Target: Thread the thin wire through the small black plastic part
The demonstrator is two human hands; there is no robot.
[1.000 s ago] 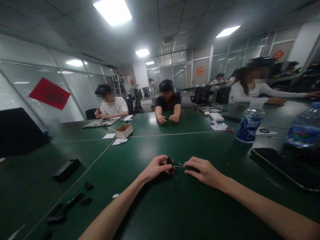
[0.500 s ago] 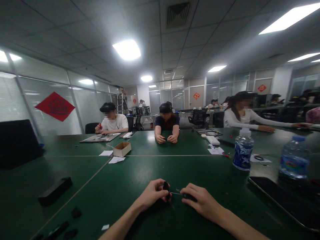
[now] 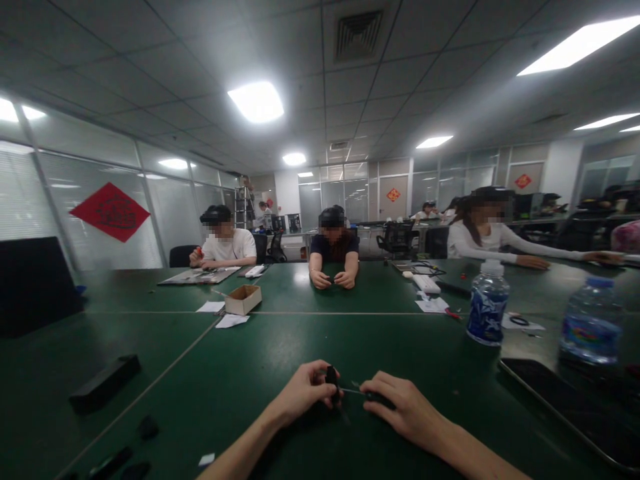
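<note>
A small black part [image 3: 331, 385], well short of the table's [image 3: 310, 457] far edge, is pinched in the left hand [image 3: 305, 395], seemingly to steady it against the screwdriver [image 3: 379, 399]; the right hand's [image 3: 403, 404] fingers wrap the handle, apparently for aim.

The black piece [image 3: 330, 378], partly hidden by the left hand [image 3: 306, 393], is too small to identify.

A blue-capped bottle [image 3: 591, 325] stands near a dark phone [image 3: 570, 410] on the green worktop [image 3: 270, 347]; farther off, an open box [image 3: 247, 305] sits beside white paper [image 3: 233, 322].
</note>
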